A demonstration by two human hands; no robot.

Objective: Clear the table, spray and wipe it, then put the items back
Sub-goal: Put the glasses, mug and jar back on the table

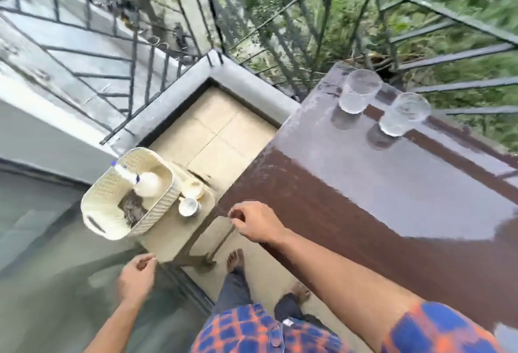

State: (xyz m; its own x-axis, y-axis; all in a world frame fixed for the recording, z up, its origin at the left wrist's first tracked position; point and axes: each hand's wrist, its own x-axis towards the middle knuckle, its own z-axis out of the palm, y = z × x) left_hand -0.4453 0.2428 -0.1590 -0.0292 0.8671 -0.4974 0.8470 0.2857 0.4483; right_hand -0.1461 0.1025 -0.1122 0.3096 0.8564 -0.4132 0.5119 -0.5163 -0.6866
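Note:
The brown table (378,198) fills the right side, its top shiny. Two clear glasses (358,92) (403,114) stand near its far edge. To the left, a low stool (179,229) carries a cream basket (112,209) holding a white spray bottle (143,181) and a dark cloth (134,208). Beside the basket sit a small cup (189,207) and a saucer-like dish (193,188). My right hand (252,222) hangs over the table's near left corner, fingers loosely curled, holding nothing. My left hand (137,277) hovers below the stool, also loosely curled and holding nothing.
A black metal railing (252,24) rings the balcony, with greenery beyond. A low grey ledge (196,77) runs under the railing. Beige floor tiles (218,134) lie between stool and ledge. My bare feet (235,260) stand between the stool and the table.

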